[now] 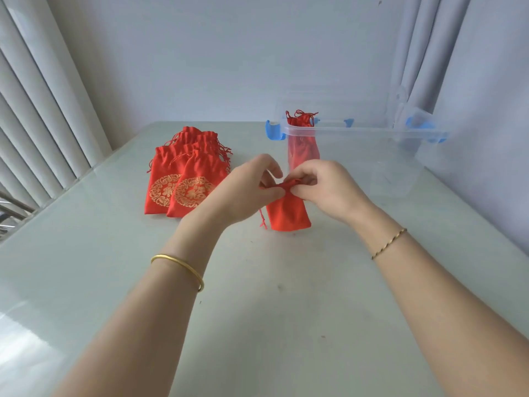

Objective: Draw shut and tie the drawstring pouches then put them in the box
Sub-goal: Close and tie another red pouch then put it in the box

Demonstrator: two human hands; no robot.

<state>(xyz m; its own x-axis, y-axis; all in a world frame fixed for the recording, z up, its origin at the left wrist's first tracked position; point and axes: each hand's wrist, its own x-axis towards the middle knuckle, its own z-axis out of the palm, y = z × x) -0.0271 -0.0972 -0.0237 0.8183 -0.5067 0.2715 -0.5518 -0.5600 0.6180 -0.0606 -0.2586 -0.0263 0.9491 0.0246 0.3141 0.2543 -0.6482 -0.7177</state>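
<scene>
A red pouch (289, 212) lies on the surface (257, 296) just in front of the clear box (357, 133), its gathered neck pinched between both hands. The left hand (246, 193) and right hand (326, 187) have their fingers closed on the neck (one loose cord end hangs left). Left of the box sits a pile of pouches (183, 173); another pouch (303, 138) stands inside it.

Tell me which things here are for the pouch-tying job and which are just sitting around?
For the job:
- red pouch pinched at its neck by the left hand and right hand
- pile of pouches waiting on the table
- clear box with a pouch inside

Just there:
- curtains
- gold bangle
- thin bracelet
</scene>
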